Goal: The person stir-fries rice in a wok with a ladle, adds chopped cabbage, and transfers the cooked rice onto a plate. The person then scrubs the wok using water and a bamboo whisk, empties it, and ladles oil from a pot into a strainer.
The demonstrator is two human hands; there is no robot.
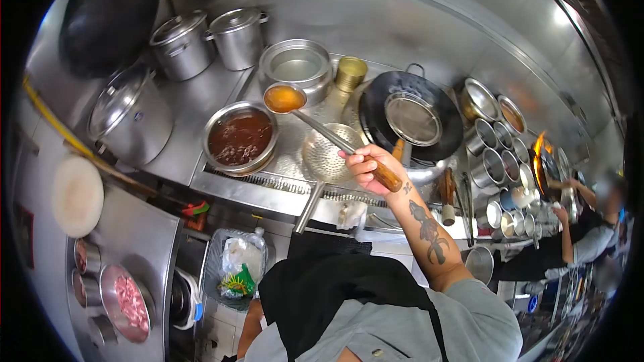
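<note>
My right hand [371, 169] is closed round the wooden handle of a ladle [285, 98], whose bowl is full of orange-brown liquid. The ladle's bowl hangs between a steel pot of dark reddish-brown liquid [240, 137] and a wide pot of clear liquid [296, 67]. Beneath the ladle's shaft, a perforated skimmer [327, 154] rests on the steel counter. A round mesh strainer [412, 119] sits in a black wok [376, 104] to the right. My left hand is hidden; only part of that arm shows at the bottom.
Lidded steel pots [236, 37] stand at the back left. A bowl of raw meat [131, 302] is at lower left, near a lined bin [235, 261]. Several metal containers [488, 166] line the right side, where another person [573, 241] works beside a flaming wok [547, 167].
</note>
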